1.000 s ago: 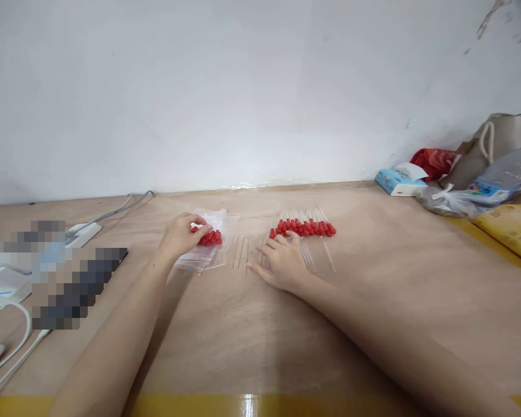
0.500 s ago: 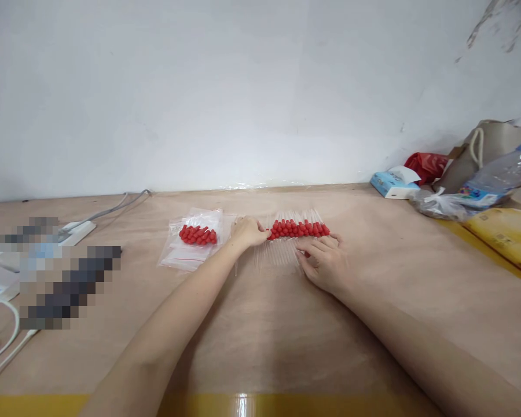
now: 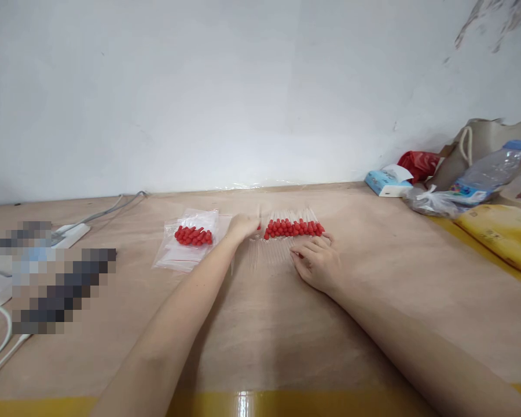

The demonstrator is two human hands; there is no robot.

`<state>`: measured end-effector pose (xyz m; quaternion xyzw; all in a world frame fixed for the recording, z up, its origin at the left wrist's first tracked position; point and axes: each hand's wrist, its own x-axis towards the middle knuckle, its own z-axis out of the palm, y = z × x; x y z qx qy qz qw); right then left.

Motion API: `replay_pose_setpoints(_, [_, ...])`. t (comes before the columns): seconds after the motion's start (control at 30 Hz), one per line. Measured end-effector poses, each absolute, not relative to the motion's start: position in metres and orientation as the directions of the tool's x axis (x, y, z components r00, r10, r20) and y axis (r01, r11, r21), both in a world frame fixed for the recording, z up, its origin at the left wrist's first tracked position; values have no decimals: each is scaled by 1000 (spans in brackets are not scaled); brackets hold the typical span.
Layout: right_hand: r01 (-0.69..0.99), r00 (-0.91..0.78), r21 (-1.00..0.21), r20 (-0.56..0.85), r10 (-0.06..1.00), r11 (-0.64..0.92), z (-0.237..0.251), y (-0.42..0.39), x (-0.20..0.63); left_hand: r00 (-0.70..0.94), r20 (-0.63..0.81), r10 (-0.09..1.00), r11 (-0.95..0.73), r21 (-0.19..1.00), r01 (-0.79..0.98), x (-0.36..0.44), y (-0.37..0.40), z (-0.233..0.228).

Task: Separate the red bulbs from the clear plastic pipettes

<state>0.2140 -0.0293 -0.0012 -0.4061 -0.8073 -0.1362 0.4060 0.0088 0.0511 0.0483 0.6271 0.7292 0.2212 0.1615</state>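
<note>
A row of thin clear sticks with red bulb-like ends lies in the middle of the table. To the left of this row, my left hand is closed on a single red-ended clear stick, its red end showing at the fingertips. My right hand rests with fingers bent and somewhat apart at the row's right front side, nearest the rightmost red ends; I cannot make out anything held in it. A bunch of red pieces lies on clear zip bags left of my left hand.
A blue tissue pack, a knotted clear bag, a plastic bottle and a yellow package are at the right. At the left are white cables and a power strip. A wall stands behind.
My left hand has drawn slightly left from the row, with one red-ended stick now apart from the others. My right hand stays beside the row. The view has shifted slightly.
</note>
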Motion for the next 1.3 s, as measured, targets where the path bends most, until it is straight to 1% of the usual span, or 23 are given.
replay_pose_setpoints(0.13, [768,-323,-119,776,541,629,-1,-29,215,-165,220,962,16,555,832,-9,25,56])
replay_pose_setpoints(0.2, [754,-312,-132,789,528,643,-1,-29,215,-114,289,951,-66,546,835,-21,0,54])
replay_pose_setpoints(0.23, [743,-307,-140,798,519,655,-1,-30,215,-57,317,947,-130,537,833,-27,-14,50])
replay_pose_setpoints(0.3, [712,-304,-143,820,485,687,1,-32,213,162,461,873,-388,454,802,-40,-40,40])
replay_pose_setpoints(0.33, [696,-313,-134,827,466,706,2,-34,212,254,491,833,-476,404,781,-45,-51,33])
replay_pose_setpoints(0.37, [680,-336,-116,828,449,724,4,-36,210,299,530,794,-532,367,763,-49,-60,27])
replay_pose_setpoints(0.5, [615,-488,-17,777,398,788,11,-46,200,372,619,691,-633,271,725,-52,-76,11])
replay_pose_setpoints(0.6, [589,-534,14,757,376,808,10,-48,192,432,644,631,-699,232,676,-44,-75,7])
replay_pose_setpoints(0.77, [579,-537,27,764,357,815,3,-47,187,490,666,562,-763,190,618,-35,-74,6])
replay_pose_setpoints(0.93, [543,-567,4,739,363,840,3,-50,184,558,643,524,-765,68,640,-32,-73,11])
replay_pose_setpoints(1.0, [526,-581,3,731,357,850,3,-53,183,561,637,528,-753,45,657,-30,-73,12])
replay_pose_setpoints(1.13, [507,-603,9,719,347,862,3,-54,192,575,600,555,-743,48,668,-37,-76,14])
replay_pose_setpoints(1.2, [527,-577,-22,725,377,850,2,-51,204,539,613,578,-708,47,705,-49,-76,14])
replay_pose_setpoints(1.3, [624,-439,-134,755,487,770,-1,-41,223,423,675,605,-631,82,771,-68,-76,13])
